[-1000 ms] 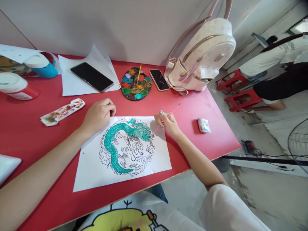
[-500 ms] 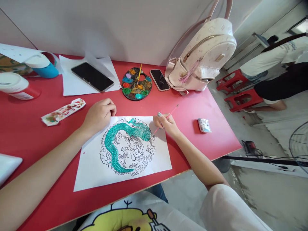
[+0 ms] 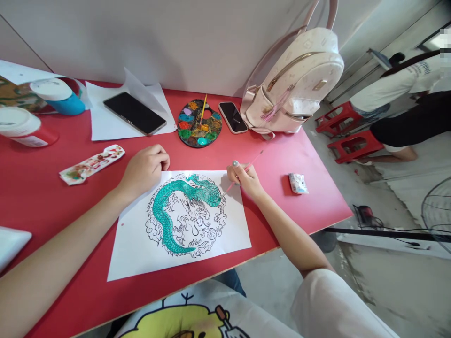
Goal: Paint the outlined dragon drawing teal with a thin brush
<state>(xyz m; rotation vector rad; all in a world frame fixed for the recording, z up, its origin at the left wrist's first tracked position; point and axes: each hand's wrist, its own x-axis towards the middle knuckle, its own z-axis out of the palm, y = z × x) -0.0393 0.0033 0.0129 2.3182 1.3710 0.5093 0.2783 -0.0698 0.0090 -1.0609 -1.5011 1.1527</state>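
A pink-handled paintbrush (image 3: pixel 231 187) is pinched in my right hand (image 3: pixel 245 178), slanting with its tip down. The tip meets the right end of the teal-painted body on a round dragon drawing (image 3: pixel 163 211). The drawing is on a white sheet of paper (image 3: pixel 132 251), and the dragon's head and the surrounding clouds are bare black outline. My left hand (image 3: pixel 147 165) rests closed at the sheet's upper left corner, fingers curled under, with nothing visible in it. Beyond the sheet sits a paint palette (image 3: pixel 191 123) of mixed colours, a yellow brush (image 3: pixel 203 109) lying across it.
On the red table (image 3: pixel 81 220) lie a large black phone (image 3: pixel 135 113) on white paper, a smaller phone (image 3: pixel 233 117), a paint-smeared strip (image 3: pixel 92 164) and a small packet (image 3: pixel 298 183). Paint bottles (image 3: pixel 63 96) stand left, a pale backpack (image 3: pixel 296 84) right. Two people sit beyond on red stools (image 3: pixel 355 146).
My right hand has shifted slightly right and up, and the brush tip now touches the dragon's teal edge, where a darker spot shows. My left hand stays put.
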